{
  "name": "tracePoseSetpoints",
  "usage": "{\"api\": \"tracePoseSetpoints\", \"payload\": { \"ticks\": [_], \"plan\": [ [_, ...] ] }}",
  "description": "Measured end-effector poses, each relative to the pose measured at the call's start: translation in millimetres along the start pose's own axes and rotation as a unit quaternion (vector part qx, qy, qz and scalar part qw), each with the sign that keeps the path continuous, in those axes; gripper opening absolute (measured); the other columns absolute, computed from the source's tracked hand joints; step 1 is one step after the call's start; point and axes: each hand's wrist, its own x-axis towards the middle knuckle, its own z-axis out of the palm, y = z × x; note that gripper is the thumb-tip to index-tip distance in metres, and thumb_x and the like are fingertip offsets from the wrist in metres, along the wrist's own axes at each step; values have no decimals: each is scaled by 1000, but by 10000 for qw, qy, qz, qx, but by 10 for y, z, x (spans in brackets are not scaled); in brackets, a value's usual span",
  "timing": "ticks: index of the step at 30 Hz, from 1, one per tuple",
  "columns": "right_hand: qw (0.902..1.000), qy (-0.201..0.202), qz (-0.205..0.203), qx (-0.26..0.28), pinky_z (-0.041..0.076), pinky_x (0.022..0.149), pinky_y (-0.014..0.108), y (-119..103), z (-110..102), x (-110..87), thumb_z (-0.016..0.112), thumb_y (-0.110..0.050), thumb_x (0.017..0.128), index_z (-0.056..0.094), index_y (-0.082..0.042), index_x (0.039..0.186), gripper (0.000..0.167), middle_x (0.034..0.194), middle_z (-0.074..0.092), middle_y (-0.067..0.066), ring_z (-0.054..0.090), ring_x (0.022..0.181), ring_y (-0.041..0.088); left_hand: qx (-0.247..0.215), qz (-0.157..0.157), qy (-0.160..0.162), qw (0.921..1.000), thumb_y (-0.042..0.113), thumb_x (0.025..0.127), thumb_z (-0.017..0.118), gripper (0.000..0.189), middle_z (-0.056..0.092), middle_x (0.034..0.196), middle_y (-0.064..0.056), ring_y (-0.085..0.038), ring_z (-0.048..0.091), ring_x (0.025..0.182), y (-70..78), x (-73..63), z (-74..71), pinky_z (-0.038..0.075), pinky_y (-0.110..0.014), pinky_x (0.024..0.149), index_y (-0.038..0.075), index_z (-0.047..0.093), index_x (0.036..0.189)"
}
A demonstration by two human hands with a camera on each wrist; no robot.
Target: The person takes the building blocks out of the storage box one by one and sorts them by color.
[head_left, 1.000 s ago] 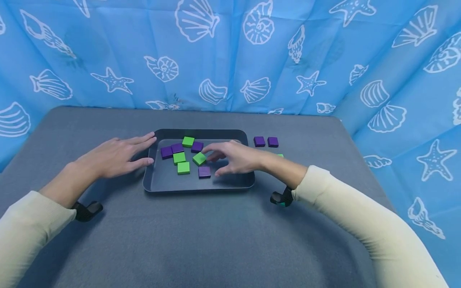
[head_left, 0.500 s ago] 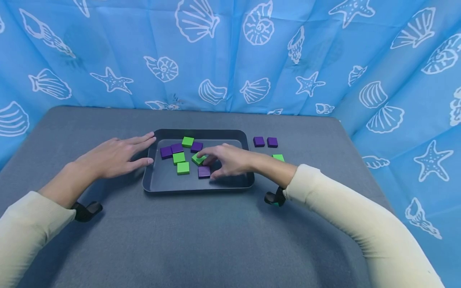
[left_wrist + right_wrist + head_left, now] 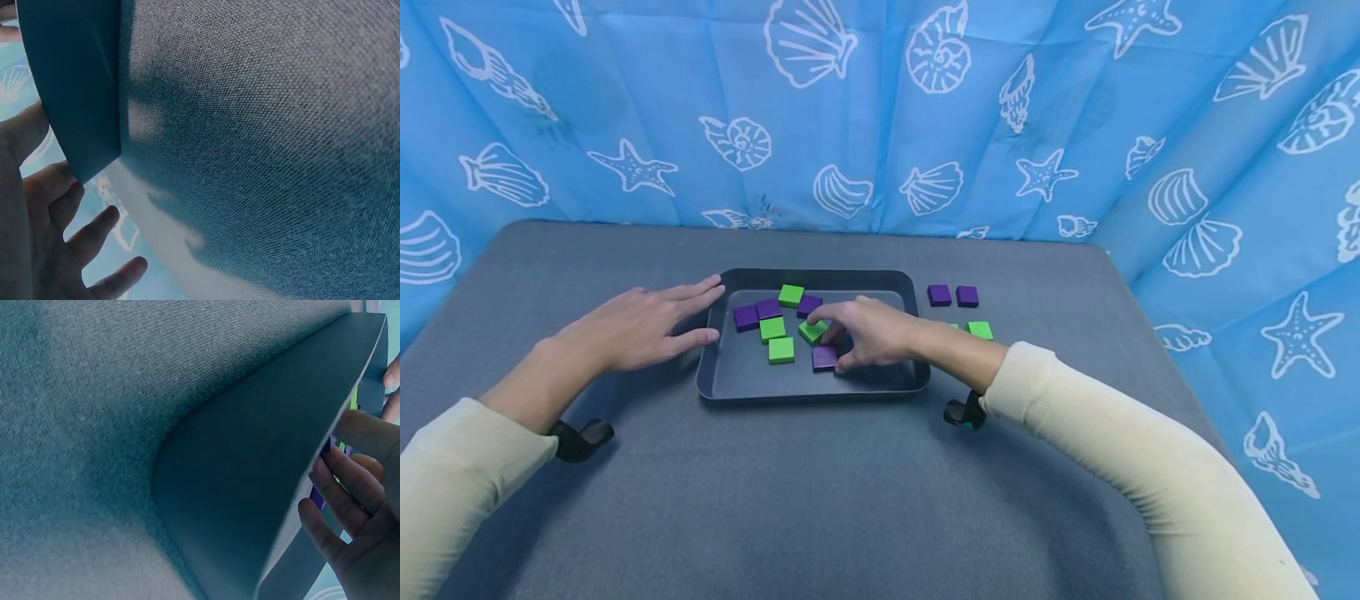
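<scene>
My right hand reaches into a dark shallow tray, its fingers bent. In the head view the index finger meets a tilted green square tile, while the thumb lies at the right side of a purple tile. Whether they pinch either tile cannot be made out. At the tray's left side, my left hand has its fingers stretched out against the rim. The left wrist view has that hand's fingertips touching the tray's outer wall. Several more green and purple tiles lie left of the right hand.
Two purple tiles lie on the grey table right of the tray. A green tile sits nearer, beside another partly hidden by the right forearm. A blue shell-print curtain hangs behind.
My right hand has shifted left inside the tray, bringing the index finger onto the green tile and the thumb up to the purple one. The left hand has stayed in place.
</scene>
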Motion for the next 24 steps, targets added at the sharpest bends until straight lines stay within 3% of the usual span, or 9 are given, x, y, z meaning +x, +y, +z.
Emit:
{"api": "tracePoseSetpoints", "payload": {
  "ticks": [15, 24],
  "plan": [
    [9996, 0, -214, -193, 46, 106, 35, 38, -53, -55, 77, -7, 86, 47, -7, 145, 67, 126, 67, 9, 62, 119, 17, 50, 84, -108, 9999, 55, 102, 45, 75, 27, 161, -20, -47, 44, 134, 10, 5, -21, 33, -68, 105, 6, 29, 157],
    [9999, -11, 92, -131, 44, 108, 40, 50, -156, -190, 73, -7, 89, 48, -10, 146, 63, 129, 67, 7, 61, 122, 18, 48, 86, -78, 9999, 54, 101, 46, 75, 27, 160, -20, -46, 45, 133, 11, -2, -28, 36, -66, 105, 6, 29, 157]
  ]
}}
